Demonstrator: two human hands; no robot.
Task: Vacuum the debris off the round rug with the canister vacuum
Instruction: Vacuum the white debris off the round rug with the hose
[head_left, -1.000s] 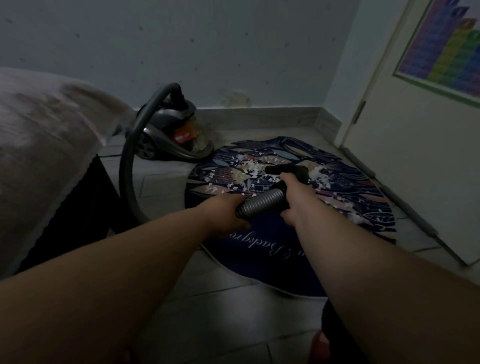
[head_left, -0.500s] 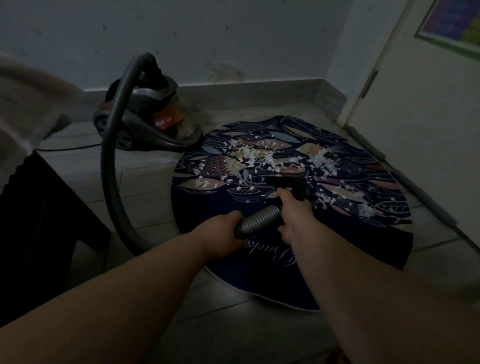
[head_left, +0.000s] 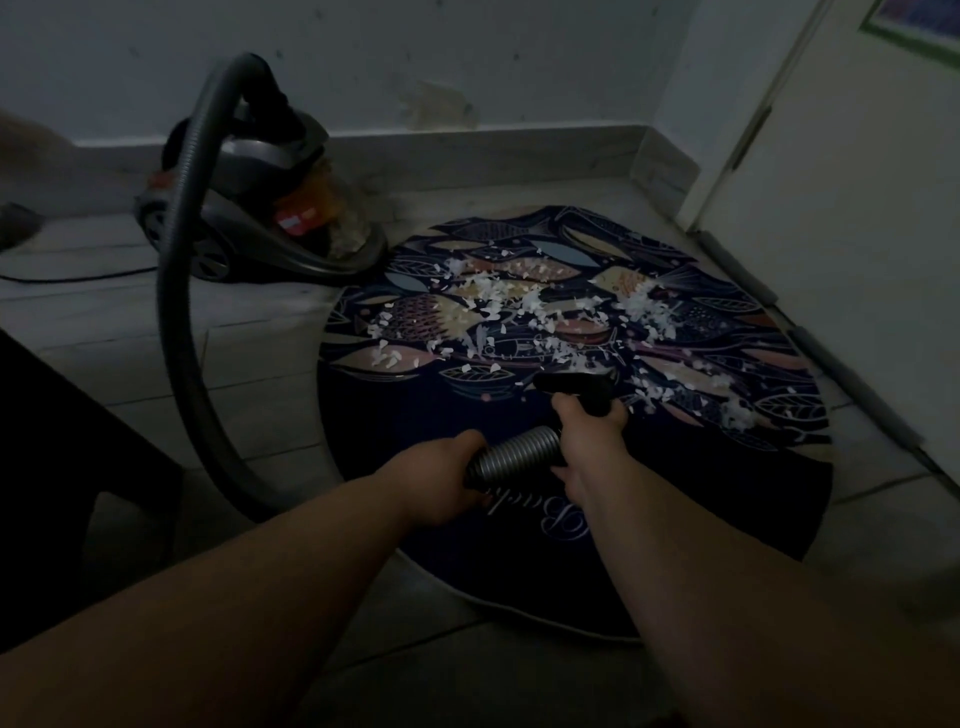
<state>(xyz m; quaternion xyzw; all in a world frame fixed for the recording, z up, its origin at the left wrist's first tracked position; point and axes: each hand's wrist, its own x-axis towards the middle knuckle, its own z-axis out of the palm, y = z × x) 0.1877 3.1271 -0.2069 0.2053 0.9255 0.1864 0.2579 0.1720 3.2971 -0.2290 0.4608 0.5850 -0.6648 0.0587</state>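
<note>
Two hands on one ribbed grey plastic hose (head_left: 174, 322), which loops up the left of the frame to the single glossy grey canister vacuum (head_left: 249, 171) at upper left. The left hand (head_left: 441, 480), lower centre, has its fingers curled round the corrugated tube. The right hand (head_left: 589, 439) sits just above, wrapped round the hose's black end. The flat black nozzle (head_left: 571, 383) is at centre over the round navy fish-and-leaf-print rug (head_left: 649, 545); whether they touch, I cannot tell. White shredded flakes (head_left: 498, 293), too many to count, litter the rug's upper half.
</note>
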